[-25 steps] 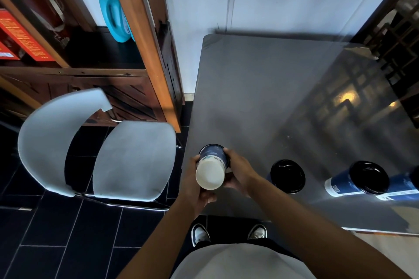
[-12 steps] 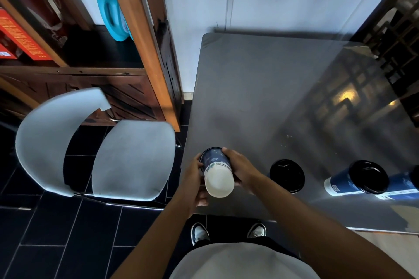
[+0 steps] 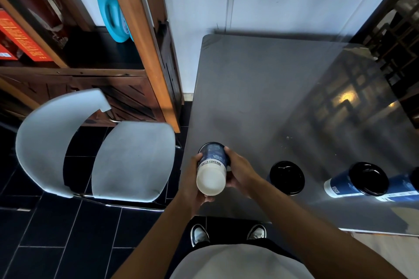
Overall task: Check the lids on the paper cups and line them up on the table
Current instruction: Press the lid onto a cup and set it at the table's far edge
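Note:
I hold a blue paper cup (image 3: 212, 166) tipped over above the grey table's (image 3: 260, 97) near left corner, its white base facing me and its lid end pointing away. My left hand (image 3: 192, 184) grips it from the left and below. My right hand (image 3: 238, 171) grips it from the right. A second cup with a black lid (image 3: 286, 177) stands upright just to the right. Further right a third blue cup with a black lid (image 3: 360, 179) stands, and another blue cup (image 3: 401, 188) shows at the frame's right edge.
A light grey chair (image 3: 113, 156) stands left of the table. Behind it is a wooden shelf unit (image 3: 145, 56) with a blue bottle (image 3: 112, 13). A white wall lies beyond the table's far edge. My shoes (image 3: 199, 233) show under the near edge.
The held cup has tipped further, its white base swinging toward me and lower in view. Both hands keep their grip. The other cups have not moved.

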`<state>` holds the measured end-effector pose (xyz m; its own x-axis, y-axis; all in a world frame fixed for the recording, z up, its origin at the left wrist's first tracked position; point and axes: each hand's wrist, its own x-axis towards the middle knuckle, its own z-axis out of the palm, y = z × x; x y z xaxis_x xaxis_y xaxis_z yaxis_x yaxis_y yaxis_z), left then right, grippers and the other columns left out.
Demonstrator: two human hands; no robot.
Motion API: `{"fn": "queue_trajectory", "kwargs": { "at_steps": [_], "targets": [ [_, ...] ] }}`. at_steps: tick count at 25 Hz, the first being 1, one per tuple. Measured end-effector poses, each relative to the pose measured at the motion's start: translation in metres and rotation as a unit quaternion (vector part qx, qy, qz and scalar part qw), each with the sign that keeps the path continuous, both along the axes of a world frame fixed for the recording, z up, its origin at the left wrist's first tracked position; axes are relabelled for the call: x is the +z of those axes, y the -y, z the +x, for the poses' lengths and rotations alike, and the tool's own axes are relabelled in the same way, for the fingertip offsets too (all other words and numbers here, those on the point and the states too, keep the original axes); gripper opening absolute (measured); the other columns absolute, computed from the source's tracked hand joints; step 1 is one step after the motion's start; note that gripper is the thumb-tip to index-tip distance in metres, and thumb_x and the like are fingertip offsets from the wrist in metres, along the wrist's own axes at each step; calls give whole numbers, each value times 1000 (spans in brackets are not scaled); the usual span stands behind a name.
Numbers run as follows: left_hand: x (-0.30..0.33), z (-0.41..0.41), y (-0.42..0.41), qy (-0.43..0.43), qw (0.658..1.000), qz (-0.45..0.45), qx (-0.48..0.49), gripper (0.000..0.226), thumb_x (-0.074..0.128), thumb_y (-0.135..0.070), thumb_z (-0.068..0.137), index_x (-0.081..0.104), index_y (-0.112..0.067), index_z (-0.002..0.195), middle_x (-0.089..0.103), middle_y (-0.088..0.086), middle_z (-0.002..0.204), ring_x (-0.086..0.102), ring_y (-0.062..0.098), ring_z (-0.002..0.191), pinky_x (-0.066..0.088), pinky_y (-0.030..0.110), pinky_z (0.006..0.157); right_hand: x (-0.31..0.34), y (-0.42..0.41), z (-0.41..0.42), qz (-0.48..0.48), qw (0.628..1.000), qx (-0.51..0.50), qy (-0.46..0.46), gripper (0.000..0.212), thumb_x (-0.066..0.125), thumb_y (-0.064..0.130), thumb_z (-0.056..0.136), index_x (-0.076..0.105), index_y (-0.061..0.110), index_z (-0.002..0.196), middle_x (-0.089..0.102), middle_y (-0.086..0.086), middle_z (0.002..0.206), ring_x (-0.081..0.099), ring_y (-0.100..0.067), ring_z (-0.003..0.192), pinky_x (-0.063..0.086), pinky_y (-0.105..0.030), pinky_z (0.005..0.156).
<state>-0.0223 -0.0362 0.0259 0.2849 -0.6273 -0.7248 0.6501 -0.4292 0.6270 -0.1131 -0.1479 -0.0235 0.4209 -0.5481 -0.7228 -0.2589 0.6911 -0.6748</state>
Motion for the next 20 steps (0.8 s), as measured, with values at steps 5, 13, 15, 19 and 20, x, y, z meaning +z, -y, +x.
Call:
{"fn": "queue_trajectory", "kwargs": {
  "at_steps": [5, 13, 15, 19, 20],
  "targets": [
    [-3, -6, -1, 1, 1000, 1, 19, 54, 43, -60, 94, 69, -13, 96, 71, 8, 69, 66, 20, 51, 40, 24, 50, 0, -5, 4, 5, 999, -34, 3, 51, 49, 54, 94, 63, 12, 118, 73, -23, 112, 70, -40, 101, 48, -64, 98],
    [0, 0, -3, 70, 996, 42, -30, 45, 39, -56, 98, 67, -22, 93, 69, 11, 72, 63, 23, 58, 42, 28, 57, 7, 0, 3, -39, 998, 10, -42, 43, 47, 55, 95, 61, 17, 109, 70, -19, 93, 64, -35, 81, 52, -35, 64],
    [-4, 6, -1, 118, 992, 39, -28, 35, 43, -55, 97, 65, -30, 105, 70, 5, 65, 63, 22, 54, 49, 33, 57, 11, 1, 4, -54, 996, 29, -58, 37, 47, 56, 93, 59, 21, 98, 59, -19, 82, 56, -32, 70, 39, -27, 53],
    [-5, 6, 1, 92, 994, -33, -49, 60, 54, -61, 88, 63, -12, 121, 74, 18, 82, 69, 29, 59, 53, 36, 64, 20, 3, 11, -83, 992, 57, -70, 38, 46, 58, 93, 58, 22, 89, 54, -14, 69, 51, -26, 47, 35, -22, 44],
    [-5, 6, 1, 89, 994, -42, -41, 58, 55, -55, 91, 60, -9, 126, 74, 20, 85, 70, 29, 60, 53, 34, 62, 21, 3, 11, -78, 994, 49, -66, 40, 45, 59, 94, 58, 21, 89, 53, -15, 66, 51, -27, 48, 36, -23, 47]
  ]
}}
